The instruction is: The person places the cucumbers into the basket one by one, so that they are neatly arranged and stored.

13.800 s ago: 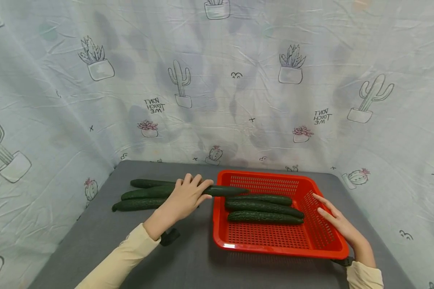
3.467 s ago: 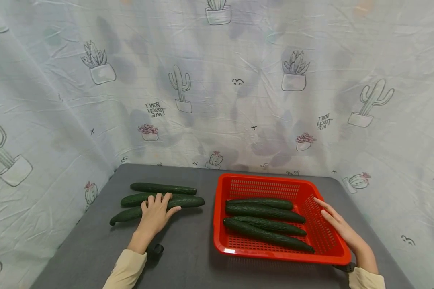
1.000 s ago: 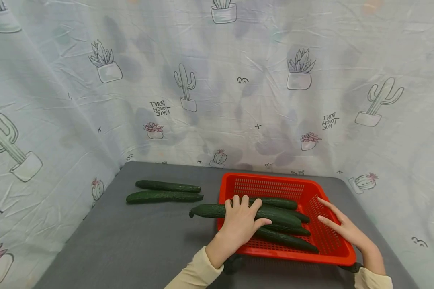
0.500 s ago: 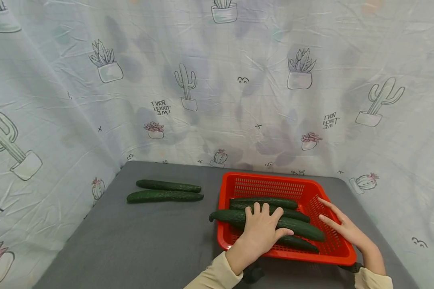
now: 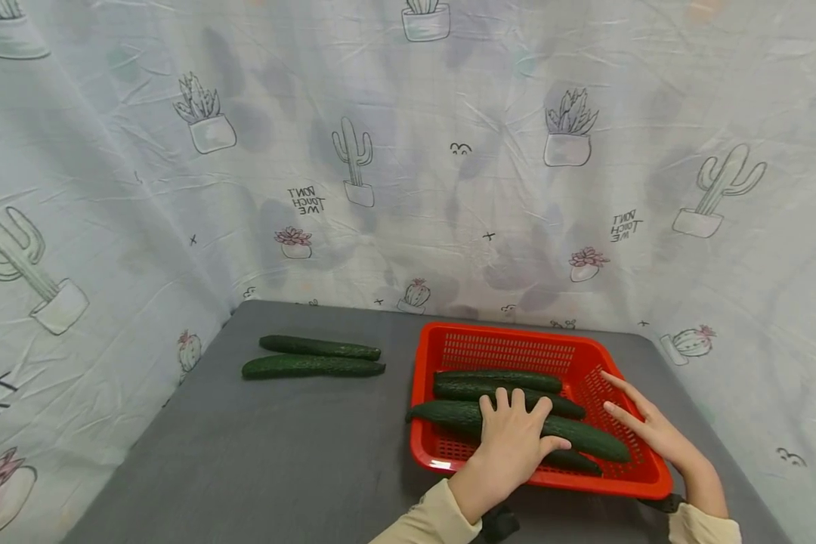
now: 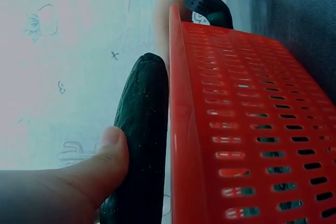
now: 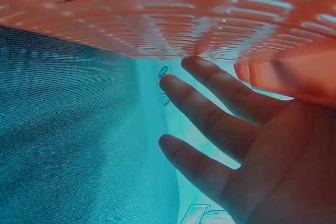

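My left hand (image 5: 510, 442) grips a long dark green cucumber (image 5: 588, 438) from above, low over the red perforated basket (image 5: 442, 464). Its left end reaches the basket's left rim. Several more cucumbers lie lengthwise in the basket, among them one at the back (image 5: 503, 378); the hand and the held one partly hide those in front. In the left wrist view the thumb (image 6: 107, 161) presses along the cucumber's side, above the basket rim. My right hand (image 5: 656, 434) is at the basket's right side, fingers spread and nearly straight; the right wrist view has several fingers (image 7: 210, 116) beneath the basket's slotted surface.
Two cucumbers, a farther one (image 5: 319, 347) and a nearer one (image 5: 313, 366), lie side by side on the grey tabletop (image 5: 265, 446), left of the basket. A pale curtain (image 5: 408, 151) printed with cacti hangs behind and along both sides.
Since the oldest frame, a cucumber joined those in the basket. Another was gripped on the table, then carried right and lowered over the basket by my left hand. The right hand stayed put.
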Motion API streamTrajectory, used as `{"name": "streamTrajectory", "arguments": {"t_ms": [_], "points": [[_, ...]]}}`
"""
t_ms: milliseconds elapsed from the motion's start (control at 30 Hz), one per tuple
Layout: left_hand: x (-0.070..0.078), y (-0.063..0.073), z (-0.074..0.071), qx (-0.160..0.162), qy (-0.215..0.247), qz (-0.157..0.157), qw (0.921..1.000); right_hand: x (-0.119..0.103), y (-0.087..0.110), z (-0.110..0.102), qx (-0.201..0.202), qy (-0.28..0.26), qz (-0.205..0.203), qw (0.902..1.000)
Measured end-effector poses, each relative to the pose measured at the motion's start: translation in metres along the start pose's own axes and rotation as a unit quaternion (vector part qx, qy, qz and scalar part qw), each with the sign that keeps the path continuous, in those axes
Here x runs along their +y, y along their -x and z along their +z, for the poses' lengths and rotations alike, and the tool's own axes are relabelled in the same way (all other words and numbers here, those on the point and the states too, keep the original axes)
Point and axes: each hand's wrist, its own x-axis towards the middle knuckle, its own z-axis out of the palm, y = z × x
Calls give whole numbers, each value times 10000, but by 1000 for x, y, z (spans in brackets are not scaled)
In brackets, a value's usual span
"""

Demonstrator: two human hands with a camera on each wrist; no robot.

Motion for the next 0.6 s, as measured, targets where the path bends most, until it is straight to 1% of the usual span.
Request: {"name": "streamTrajectory", "arguments": {"t_ms": [200,433,600], "points": [[8,-3,3,-23,-9,26,10000,1,-1,-1,-1,54,-36,10000],[16,-6,6,-218,49,109,9997,1,0,-2,-34,101,49,9999],[22,-9,9,-252,-28,85,9996,1,-1,-2,-59,64,96,9999]]}}
